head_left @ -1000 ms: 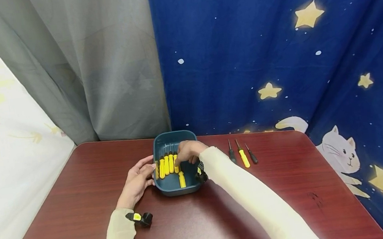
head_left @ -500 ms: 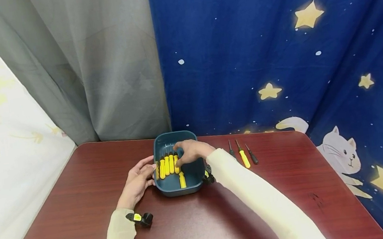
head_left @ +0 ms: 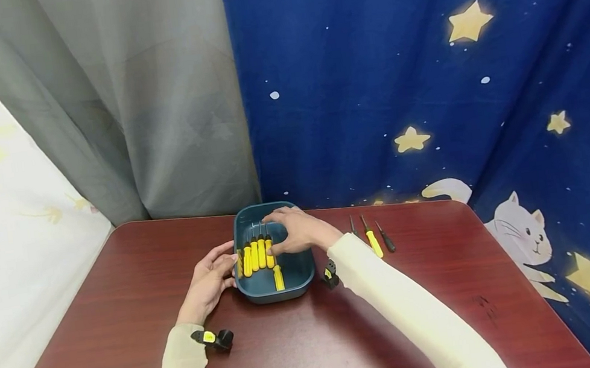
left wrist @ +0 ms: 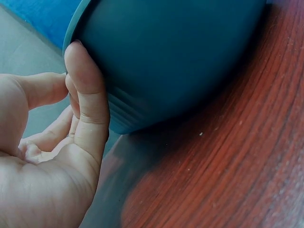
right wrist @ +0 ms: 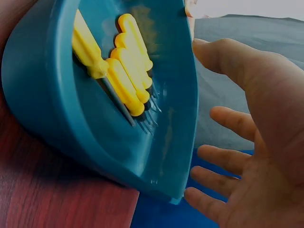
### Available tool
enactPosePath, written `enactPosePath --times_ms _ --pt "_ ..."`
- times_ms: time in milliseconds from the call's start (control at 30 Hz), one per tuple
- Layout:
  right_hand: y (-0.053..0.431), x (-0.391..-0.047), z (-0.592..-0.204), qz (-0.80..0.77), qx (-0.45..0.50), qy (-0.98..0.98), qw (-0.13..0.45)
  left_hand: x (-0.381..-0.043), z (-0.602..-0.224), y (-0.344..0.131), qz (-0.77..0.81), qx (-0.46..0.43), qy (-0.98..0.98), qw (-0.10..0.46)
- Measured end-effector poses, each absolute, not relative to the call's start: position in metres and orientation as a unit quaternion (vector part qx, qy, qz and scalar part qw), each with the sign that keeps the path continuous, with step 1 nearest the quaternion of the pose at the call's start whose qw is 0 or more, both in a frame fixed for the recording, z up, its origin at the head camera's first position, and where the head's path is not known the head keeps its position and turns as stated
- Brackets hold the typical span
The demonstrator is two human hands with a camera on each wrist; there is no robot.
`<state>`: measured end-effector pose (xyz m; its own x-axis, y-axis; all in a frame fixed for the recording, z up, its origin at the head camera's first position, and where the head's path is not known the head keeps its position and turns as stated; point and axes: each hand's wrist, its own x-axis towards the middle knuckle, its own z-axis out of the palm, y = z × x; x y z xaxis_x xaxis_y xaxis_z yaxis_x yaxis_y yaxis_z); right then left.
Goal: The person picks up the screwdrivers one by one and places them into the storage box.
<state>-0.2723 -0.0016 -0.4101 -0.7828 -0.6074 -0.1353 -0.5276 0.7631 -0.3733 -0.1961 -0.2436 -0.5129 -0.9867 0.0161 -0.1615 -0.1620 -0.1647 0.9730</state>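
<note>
A dark teal bin (head_left: 297, 265) stands on the table. My left hand (head_left: 202, 282) grips its left side, and in the left wrist view the fingers and thumb (left wrist: 85, 71) meet at the rim. Inside, several yellow-handled screwdrivers (head_left: 261, 253) lie side by side with their shafts toward the far end. One more screwdriver (head_left: 278, 278) lies nearer the front, its dark shaft showing in the right wrist view. My right hand (head_left: 300, 232) hovers over the bin's right side with fingers spread. Nothing is held in it.
Right of the bin, a yellow-handled screwdriver (head_left: 373, 242) lies between two black-handled ones, the right one (head_left: 387, 240) in full view and the left one (head_left: 352, 226) partly behind my sleeve. The reddish wooden table (head_left: 97, 316) ends at grey and blue curtains (head_left: 330, 113).
My right hand has let go inside the bin, spread its fingers and drawn up and to the right. My left hand keeps its grip on the bin.
</note>
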Motion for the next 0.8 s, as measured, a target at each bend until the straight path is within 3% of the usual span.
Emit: enactPosePath --times_ms 433,800 --pt "0.027 -0.27 -0.414 -0.205 -0.275 0.938 0.047 -0.195 -0.512 -0.247 0.766 -0.053 0.638 0.055" --pt "0.066 -0.271 -0.431 -0.273 -0.21 0.939 0.016 -0.197 -0.513 -0.243 0.769 -0.054 0.635 0.059"
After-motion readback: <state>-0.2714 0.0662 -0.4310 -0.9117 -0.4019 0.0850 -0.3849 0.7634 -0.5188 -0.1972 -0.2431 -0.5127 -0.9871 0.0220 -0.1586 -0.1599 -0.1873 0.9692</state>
